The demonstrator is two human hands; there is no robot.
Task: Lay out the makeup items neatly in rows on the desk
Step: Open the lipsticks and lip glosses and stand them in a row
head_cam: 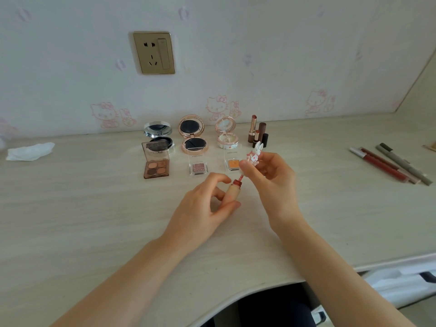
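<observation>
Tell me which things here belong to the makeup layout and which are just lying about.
Part of the job:
beige lip gloss tube in left hand
rabbit-topped applicator cap in right hand
open round compacts
brown eyeshadow palette
lipsticks
pencils

Lying about:
crumpled white tissue

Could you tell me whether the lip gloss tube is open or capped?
Open: the right hand holds the bunny cap clear of the tube.

I see three open compacts [194,134] in a back row on the desk [94,208], three open eyeshadow pans [199,168] in front, uncapped lipsticks [258,134] standing at the right. A peach lip-gloss tube [232,193] is open, its rabbit-topped wand [253,155] lifted just above. Pencils [391,165] lie far right.
</observation>
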